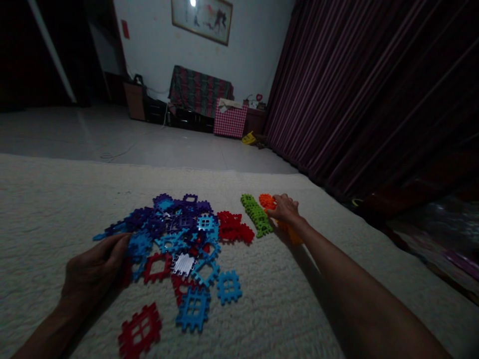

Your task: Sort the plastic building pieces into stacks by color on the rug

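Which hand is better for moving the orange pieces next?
Probably the right hand: it's right at the orange pieces, while the left hand is far over by the light-blue pieces.

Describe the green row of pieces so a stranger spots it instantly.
On the pale cover, find the blue and purple pile of interlocking plastic pieces. To its right, past the red cluster and before the orange pieces at the right hand, lies the green row, the only green among them.
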A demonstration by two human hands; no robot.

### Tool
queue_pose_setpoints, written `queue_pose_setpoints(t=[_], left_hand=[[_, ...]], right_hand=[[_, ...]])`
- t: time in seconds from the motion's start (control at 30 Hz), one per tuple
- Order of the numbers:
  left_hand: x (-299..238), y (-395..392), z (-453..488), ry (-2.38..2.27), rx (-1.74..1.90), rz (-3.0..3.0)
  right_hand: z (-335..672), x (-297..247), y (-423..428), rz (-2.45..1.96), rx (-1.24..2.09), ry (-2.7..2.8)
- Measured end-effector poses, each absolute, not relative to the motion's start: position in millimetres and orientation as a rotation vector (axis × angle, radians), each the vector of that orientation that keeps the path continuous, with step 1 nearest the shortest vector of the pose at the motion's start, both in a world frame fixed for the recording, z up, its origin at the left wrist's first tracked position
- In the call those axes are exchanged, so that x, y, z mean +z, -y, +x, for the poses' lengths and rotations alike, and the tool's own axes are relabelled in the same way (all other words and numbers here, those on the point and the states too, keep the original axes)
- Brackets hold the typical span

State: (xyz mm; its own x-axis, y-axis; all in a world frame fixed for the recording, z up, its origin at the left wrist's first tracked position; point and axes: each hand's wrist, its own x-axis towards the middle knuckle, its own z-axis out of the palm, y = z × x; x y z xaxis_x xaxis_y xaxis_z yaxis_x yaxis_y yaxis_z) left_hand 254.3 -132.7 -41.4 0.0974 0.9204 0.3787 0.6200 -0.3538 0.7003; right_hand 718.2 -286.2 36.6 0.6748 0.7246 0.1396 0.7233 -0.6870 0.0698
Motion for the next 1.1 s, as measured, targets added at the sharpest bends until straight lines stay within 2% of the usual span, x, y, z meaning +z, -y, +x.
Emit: queue_pose_setpoints(t=[0.37,0.43,0.57,0.63,0.8,0.9,0.93,1.0,1.1], left_hand=[[-34,139,259,-1.522,1.176,1.952],[-34,139,259,-1.535,1.166,1.95],[-38,137,258,-1.538,1.156,1.968],[-40,135,258,-1.521,1.176,1.978],[-42,133,257,-1.47,1.187,1.988],[-39,134,257,-1.448,1.182,1.989],[-38,135,258,-1.447,1.187,1.991],[-37,136,258,-1.453,1.2,1.985],[-35,136,258,-1.448,1.2,1.991]], right_hand=[[718,28,294,2.931,0.341,-1.315],[720,32,300,3.019,0.449,-1.431],[709,32,325,3.107,0.89,-1.899],[687,24,341,3.059,0.971,-2.171],[587,-6,372,2.811,0.662,-2.873],[536,-10,376,2.471,0.376,-3.222],[529,-8,374,2.373,0.365,-3.252],[535,-1,368,2.399,0.56,-3.124],[589,12,357,2.897,0.981,-2.395]])
